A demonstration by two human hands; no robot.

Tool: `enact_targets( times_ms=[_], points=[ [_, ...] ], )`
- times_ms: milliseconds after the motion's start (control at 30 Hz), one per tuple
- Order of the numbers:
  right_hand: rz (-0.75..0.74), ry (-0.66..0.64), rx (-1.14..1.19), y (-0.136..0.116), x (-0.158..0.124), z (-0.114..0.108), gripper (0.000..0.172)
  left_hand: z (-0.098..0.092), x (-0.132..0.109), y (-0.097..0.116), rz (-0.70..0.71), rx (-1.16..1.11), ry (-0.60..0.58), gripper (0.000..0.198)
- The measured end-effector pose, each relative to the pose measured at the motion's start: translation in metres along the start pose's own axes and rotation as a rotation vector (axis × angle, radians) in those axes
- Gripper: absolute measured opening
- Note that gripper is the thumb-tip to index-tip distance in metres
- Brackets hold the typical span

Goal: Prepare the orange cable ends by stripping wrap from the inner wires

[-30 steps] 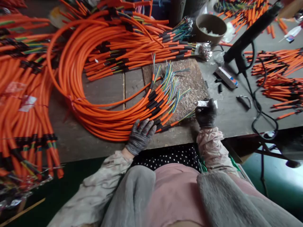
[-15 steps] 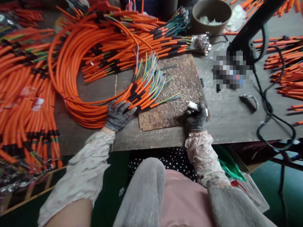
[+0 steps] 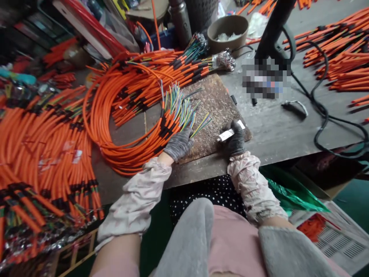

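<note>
Just beyond the right hand (image 3: 235,139), a worn brown board (image 3: 215,102) lies on the counter (image 3: 276,132), with a round bowl (image 3: 227,32) farther ahead and a black cord (image 3: 319,127) off to that hand's right. That gloved hand closes on a small white tube (image 3: 227,135). The left hand (image 3: 179,144) lies flat on orange cables (image 3: 131,148), whose black-sleeved ends fan into thin coloured wires (image 3: 181,107) just past its fingers.

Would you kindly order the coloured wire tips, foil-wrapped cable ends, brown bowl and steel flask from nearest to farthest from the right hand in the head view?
From the right hand:
1. Coloured wire tips, left
2. Foil-wrapped cable ends, ahead
3. Brown bowl, beyond them
4. Steel flask, back left
</note>
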State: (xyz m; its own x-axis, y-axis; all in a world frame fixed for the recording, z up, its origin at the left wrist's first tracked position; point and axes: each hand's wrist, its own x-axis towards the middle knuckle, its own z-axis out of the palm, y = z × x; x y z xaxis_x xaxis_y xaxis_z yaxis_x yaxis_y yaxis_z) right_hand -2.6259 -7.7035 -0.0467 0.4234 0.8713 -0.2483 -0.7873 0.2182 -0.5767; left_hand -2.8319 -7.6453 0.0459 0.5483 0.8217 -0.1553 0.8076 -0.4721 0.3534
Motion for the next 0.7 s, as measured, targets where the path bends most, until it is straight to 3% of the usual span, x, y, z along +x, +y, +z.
enact_targets(
  times_ms=[100,200,333,467,533,633,700],
  points=[
    [0.036,-0.174,-0.080,0.001,-0.012,0.010,0.051,-0.012,-0.012,-0.009,-0.015,-0.579,0.011,0.016],
    [-0.019,-0.339,-0.347,-0.001,-0.029,0.022,0.050,-0.021,-0.020,-0.007,-0.127,-0.979,-0.003,0.033],
    [-0.172,-0.499,-0.710,-0.002,-0.059,0.050,0.040,-0.025,-0.035,0.002,-0.071,-0.930,0.164,0.042],
    [-0.323,-0.439,-0.774,0.006,-0.081,0.084,0.033,-0.014,-0.058,0.011,0.050,-0.618,0.456,0.032],
    [-0.416,-0.398,-0.824,0.011,-0.087,0.094,0.032,-0.008,-0.070,0.015,0.031,-0.548,0.561,0.027],
    [-0.475,-0.359,-0.832,0.016,-0.095,0.101,0.024,-0.008,-0.084,0.017,-0.076,-0.716,0.703,0.022],
    [-0.429,-0.378,-0.787,0.017,-0.100,0.104,0.025,-0.020,-0.094,0.014,-0.091,-0.916,0.654,0.023]
  ],
)
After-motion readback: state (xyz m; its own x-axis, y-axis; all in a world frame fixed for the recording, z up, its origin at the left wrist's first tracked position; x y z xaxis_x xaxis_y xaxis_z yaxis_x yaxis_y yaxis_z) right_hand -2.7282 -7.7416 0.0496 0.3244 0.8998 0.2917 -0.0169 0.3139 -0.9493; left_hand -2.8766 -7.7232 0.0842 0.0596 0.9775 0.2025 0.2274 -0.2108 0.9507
